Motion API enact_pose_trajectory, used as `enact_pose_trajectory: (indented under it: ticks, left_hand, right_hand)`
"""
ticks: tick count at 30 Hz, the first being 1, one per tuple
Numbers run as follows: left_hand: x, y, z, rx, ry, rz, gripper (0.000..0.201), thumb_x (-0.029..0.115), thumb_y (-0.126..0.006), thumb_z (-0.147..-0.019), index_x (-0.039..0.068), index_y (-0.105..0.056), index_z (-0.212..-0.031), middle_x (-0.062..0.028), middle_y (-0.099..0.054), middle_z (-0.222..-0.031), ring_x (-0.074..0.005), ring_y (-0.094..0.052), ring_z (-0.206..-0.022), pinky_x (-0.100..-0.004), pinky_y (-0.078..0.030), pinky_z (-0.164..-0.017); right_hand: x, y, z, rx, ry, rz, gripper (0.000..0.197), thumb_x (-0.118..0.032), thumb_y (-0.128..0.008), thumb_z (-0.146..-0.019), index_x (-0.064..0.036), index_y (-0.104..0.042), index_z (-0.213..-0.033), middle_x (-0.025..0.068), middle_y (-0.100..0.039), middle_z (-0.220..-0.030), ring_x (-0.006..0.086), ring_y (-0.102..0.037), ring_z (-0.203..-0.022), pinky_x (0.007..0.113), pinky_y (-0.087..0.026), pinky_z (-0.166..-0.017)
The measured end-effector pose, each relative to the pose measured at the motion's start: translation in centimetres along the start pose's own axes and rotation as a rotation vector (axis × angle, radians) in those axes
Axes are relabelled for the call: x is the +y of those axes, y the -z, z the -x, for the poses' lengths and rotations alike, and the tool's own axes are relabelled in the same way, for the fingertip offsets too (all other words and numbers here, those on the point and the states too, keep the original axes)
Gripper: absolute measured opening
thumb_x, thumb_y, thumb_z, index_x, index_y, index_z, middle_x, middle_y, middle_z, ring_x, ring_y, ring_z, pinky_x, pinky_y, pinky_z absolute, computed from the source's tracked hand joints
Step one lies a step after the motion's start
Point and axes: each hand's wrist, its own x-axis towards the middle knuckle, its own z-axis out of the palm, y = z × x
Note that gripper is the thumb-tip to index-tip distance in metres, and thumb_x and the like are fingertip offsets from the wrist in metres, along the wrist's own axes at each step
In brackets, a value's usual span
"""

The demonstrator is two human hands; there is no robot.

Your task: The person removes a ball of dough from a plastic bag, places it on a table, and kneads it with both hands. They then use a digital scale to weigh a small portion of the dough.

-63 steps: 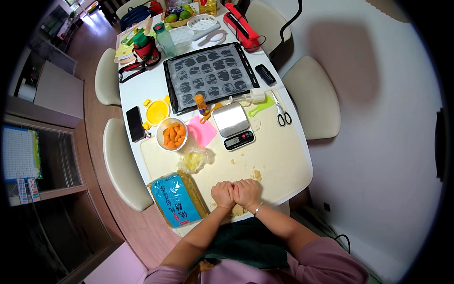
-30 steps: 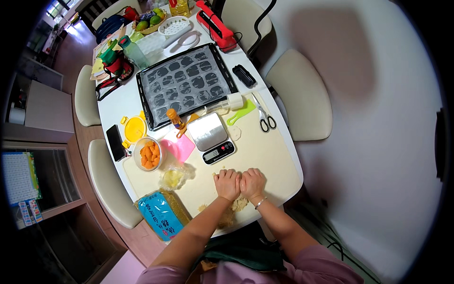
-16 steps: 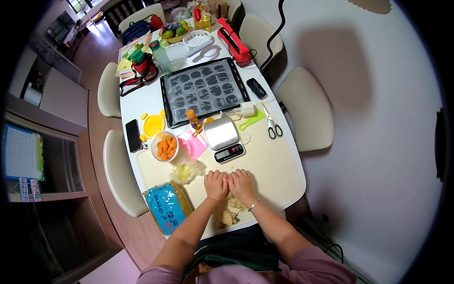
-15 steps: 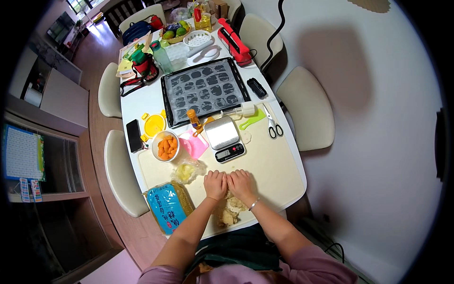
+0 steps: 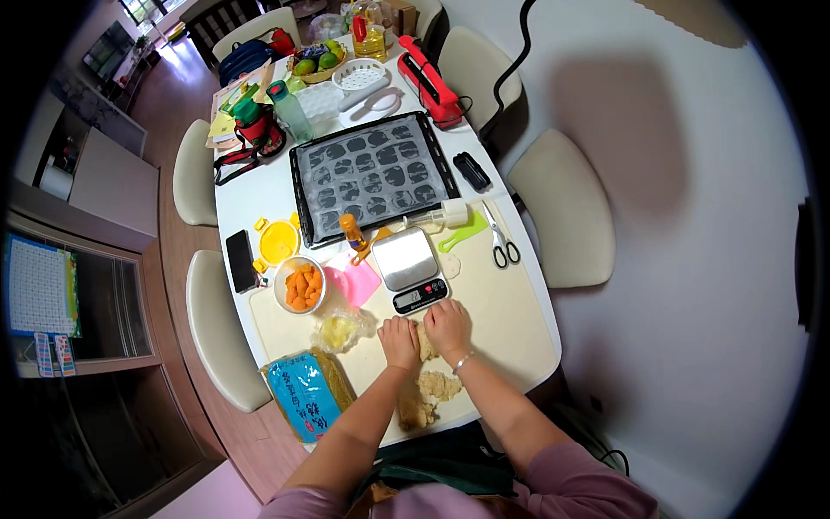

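Note:
My left hand (image 5: 399, 342) and my right hand (image 5: 448, 330) are side by side on the cream mat (image 5: 510, 337), just below the kitchen scale (image 5: 408, 261). Both have their fingers curled down over a piece of pale dough, part of which shows between them. The fingertips are partly hidden. Crumbly loose dough (image 5: 438, 387) lies nearer to me, between my forearms, with a darker lump (image 5: 416, 415) at the mat's front. Left of my left hand sits a clear plastic bag (image 5: 340, 332) with something pale yellow in it.
A blue-labelled package (image 5: 303, 394) lies at the front left. Beyond it stand a tub of orange pieces (image 5: 300, 286), a yellow lid (image 5: 278, 242) and a phone (image 5: 241, 260). A lined baking tray (image 5: 373, 173) lies farther back; scissors (image 5: 500, 242) are at the right.
My hands have spread slightly apart, the right one moving up toward the scale. Dough now shows between them, and more of the loose dough nearer to me is uncovered.

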Motion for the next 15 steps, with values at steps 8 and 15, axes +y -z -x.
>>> enact_pose_trajectory:
  ticks: [8,15]
  left_hand:
    - [-0.4,0.8,-0.6,-0.051,-0.055,-0.042,0.013,0.019,-0.058,-0.093,0.007,-0.058,-0.087,-0.0115,-0.055,-0.088,-0.0323,-0.052,-0.086,-0.0457,-0.036,-0.078]
    - [0.6,5.8,0.3,-0.043,0.051,0.114,0.014,0.022,-0.062,-0.09,0.008,-0.063,-0.086,-0.01,-0.057,-0.082,-0.0321,-0.053,-0.082,-0.0458,-0.039,-0.076]
  right_hand:
    - [-0.1,-0.2,0.0,0.103,0.037,0.028,0.016,-0.016,-0.064,-0.082,-0.0116,-0.058,-0.068,0.0042,-0.056,-0.077,0.0264,-0.056,-0.08,0.042,-0.041,-0.075]
    - [-3.5,1.2,4.6,0.064,0.165,-0.117,0.013,-0.02,-0.063,-0.087,-0.009,-0.057,-0.084,0.0104,-0.057,-0.092,0.0321,-0.054,-0.094,0.048,-0.042,-0.086]
